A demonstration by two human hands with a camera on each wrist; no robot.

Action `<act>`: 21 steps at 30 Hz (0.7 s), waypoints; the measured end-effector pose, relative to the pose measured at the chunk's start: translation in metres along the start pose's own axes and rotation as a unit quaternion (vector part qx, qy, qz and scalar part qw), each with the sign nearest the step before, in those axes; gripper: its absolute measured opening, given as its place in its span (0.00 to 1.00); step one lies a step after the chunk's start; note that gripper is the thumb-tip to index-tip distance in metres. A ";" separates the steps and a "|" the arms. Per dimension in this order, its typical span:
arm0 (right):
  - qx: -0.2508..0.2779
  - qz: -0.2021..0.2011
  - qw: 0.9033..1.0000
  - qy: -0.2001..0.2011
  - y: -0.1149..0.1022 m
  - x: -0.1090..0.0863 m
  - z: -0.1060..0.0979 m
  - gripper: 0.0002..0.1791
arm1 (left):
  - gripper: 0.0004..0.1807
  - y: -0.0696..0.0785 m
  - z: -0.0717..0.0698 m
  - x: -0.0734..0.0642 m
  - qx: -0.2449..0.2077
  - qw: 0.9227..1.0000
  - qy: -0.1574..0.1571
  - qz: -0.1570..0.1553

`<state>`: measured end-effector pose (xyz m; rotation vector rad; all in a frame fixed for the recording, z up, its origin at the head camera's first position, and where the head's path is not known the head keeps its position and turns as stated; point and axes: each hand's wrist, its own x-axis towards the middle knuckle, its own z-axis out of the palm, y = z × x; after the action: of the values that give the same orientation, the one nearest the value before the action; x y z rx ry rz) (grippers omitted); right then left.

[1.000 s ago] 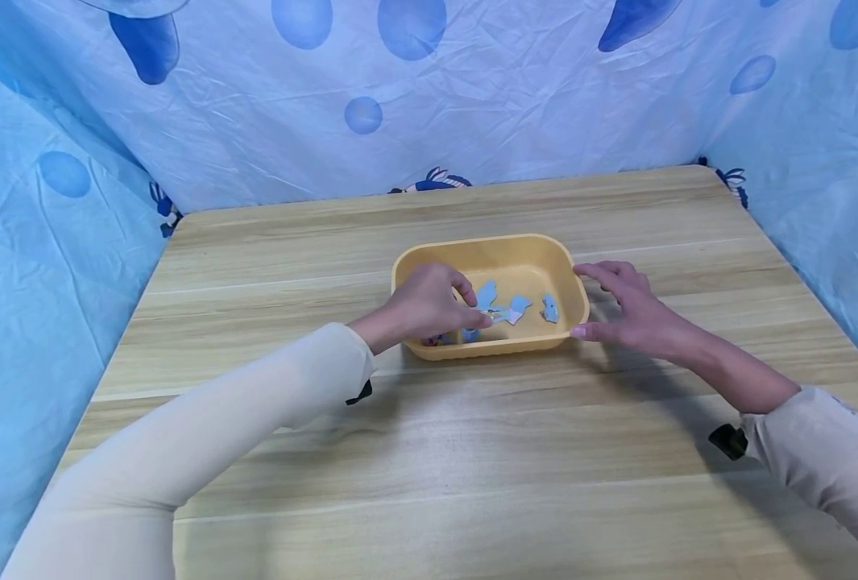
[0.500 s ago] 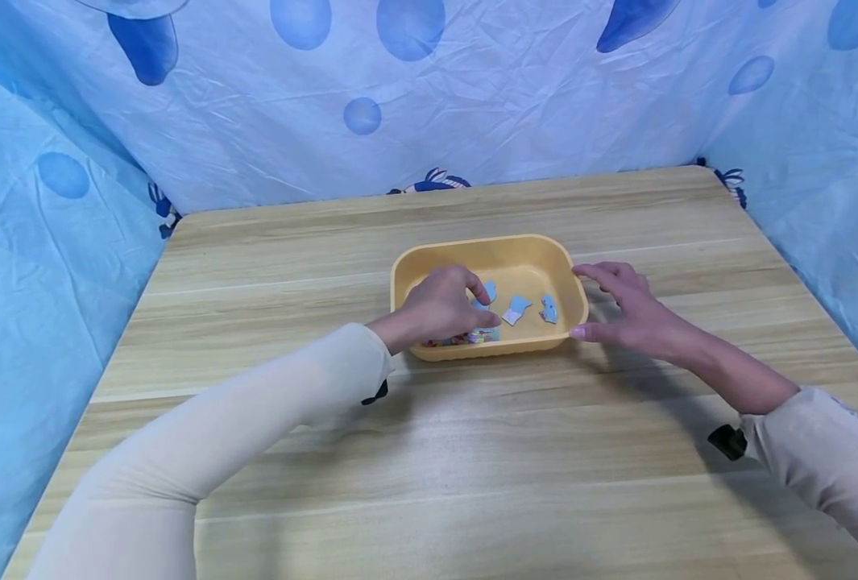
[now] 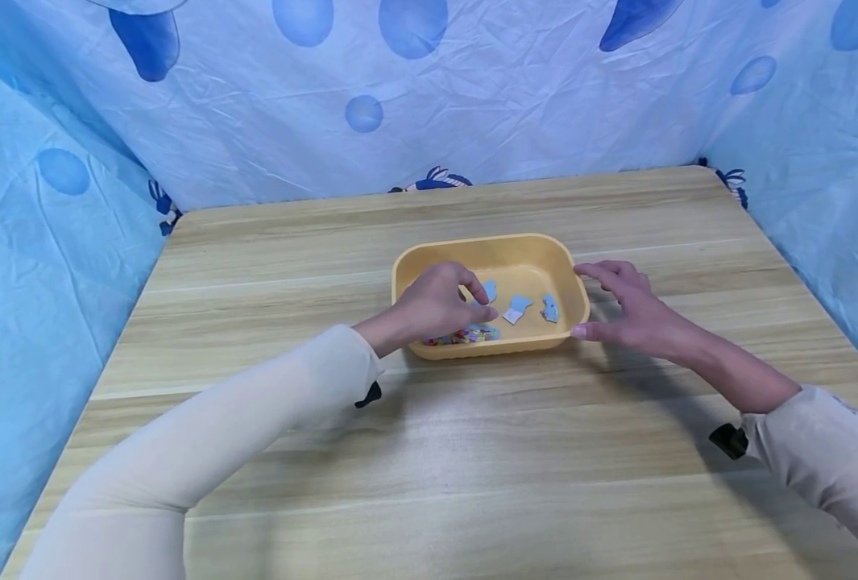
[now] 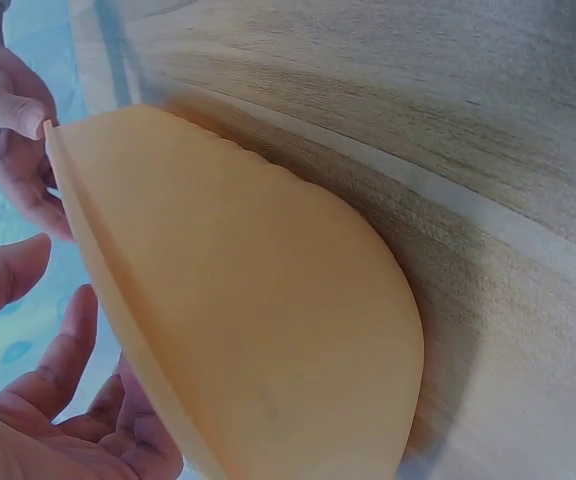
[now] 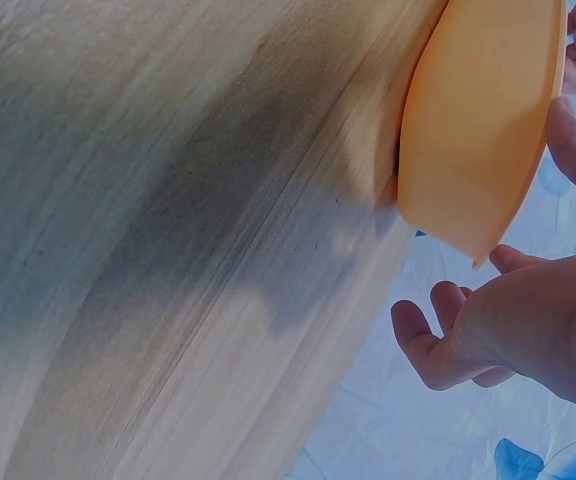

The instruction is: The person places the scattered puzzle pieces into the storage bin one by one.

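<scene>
A yellow plastic tray (image 3: 504, 348) sits in the middle of the table. Inside lie small flat light-blue pieces (image 3: 549, 308), shaped like jigsaw pieces, and a multicoloured heap (image 3: 475, 334) by the near left wall. My left hand (image 3: 439, 302) hovers over the tray's left half, thumb and forefinger apart; in the left wrist view nothing shows between these fingers (image 4: 63, 355). It partly hides the heap and another blue piece (image 3: 488, 292). At the tray's right end my right hand (image 3: 632, 310) holds the rim between thumb and forefinger; its other fingers (image 5: 428, 340) stay off the tray.
The wood-grain table (image 3: 429, 467) stretches around the tray on all sides. A blue patterned curtain (image 3: 254, 121) hangs behind it and along both sides. Both forearms wear light sleeves (image 3: 218, 435) with a dark item at each wrist.
My left hand shifted right over the tray, then slightly back. The pale piece at its fingertips a second ago is gone from them, and more multicoloured pieces show below. My right hand has not moved.
</scene>
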<state>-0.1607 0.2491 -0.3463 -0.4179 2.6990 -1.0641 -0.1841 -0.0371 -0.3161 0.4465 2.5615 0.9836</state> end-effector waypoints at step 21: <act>-0.002 0.009 1.000 -0.004 0.001 -0.002 -0.004 0.50 | 0.08 -0.006 -0.011 -0.017 0.002 0.999 0.048 0.026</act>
<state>-0.1607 0.2529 -0.3436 -0.3975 2.6930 -1.0513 -0.1746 -0.0549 -0.3086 0.4795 2.6489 1.0418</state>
